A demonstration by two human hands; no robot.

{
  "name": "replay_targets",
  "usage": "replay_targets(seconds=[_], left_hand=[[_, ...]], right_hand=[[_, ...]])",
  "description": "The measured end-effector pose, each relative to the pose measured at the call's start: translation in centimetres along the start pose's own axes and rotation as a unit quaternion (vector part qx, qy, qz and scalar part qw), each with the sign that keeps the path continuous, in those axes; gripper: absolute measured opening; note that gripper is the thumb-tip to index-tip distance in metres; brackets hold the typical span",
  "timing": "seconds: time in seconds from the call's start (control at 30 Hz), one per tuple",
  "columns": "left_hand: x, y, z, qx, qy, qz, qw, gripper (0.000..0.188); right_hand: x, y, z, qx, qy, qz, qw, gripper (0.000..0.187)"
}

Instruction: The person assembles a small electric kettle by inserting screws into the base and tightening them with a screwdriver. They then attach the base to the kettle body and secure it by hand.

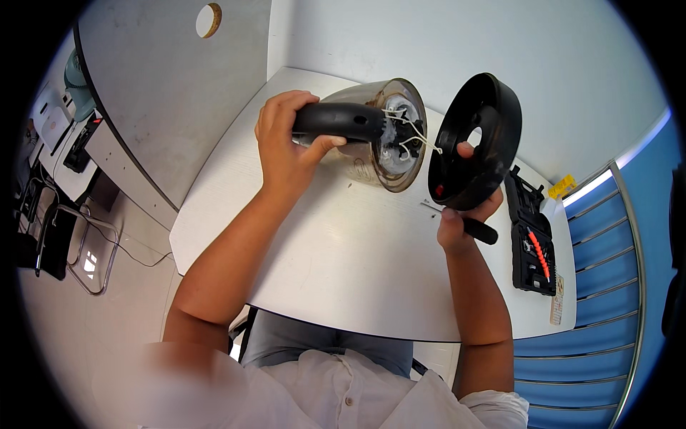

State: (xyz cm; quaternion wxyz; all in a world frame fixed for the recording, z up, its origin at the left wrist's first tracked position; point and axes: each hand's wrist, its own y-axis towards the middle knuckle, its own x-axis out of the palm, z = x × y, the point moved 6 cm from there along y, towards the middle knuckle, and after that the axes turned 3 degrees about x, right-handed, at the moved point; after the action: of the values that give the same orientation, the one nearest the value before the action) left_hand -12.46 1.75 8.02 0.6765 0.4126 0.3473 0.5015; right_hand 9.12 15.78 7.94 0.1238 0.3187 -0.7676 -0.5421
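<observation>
Head-worn fisheye, steeply down, close.

The kettle body (371, 136) lying on the worktop (357, 257) looks like clear, glossy smoked glass or plastic, its handle (336, 120) a smooth matt black plastic, and thin white plastic-sheathed wires (411, 136) show at its open bottom. At about three o'clock from it, the round base cover (475, 143) is black plastic with a soft sheen. The worktop is smooth, matt white laminate, and at its four o'clock edge lies a matt black plastic tool case (532, 239) holding an orange-and-black flexible shaft (539, 254).
</observation>
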Motion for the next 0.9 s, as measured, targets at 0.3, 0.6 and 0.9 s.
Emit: replay_targets(seconds=[0.3,0.6,0.9], left_hand=[[-0.1,0.0,-1.5,-0.064,-0.028,-0.021,0.997,0.061],[0.2,0.0,-0.9,-0.040,-0.039,-0.038,0.998,0.068],[0.3,-0.1,-0.5,-0.012,-0.035,-0.030,0.999,0.058]], right_hand=[[2.3,-1.1,0.9,-0.139,-0.207,-0.158,0.955,0.063],[2.7,-1.0,0.6,-0.066,-0.291,-0.151,0.942,0.066],[3.1,-1.0,0.3,-0.022,-0.301,-0.116,0.946,0.070]])
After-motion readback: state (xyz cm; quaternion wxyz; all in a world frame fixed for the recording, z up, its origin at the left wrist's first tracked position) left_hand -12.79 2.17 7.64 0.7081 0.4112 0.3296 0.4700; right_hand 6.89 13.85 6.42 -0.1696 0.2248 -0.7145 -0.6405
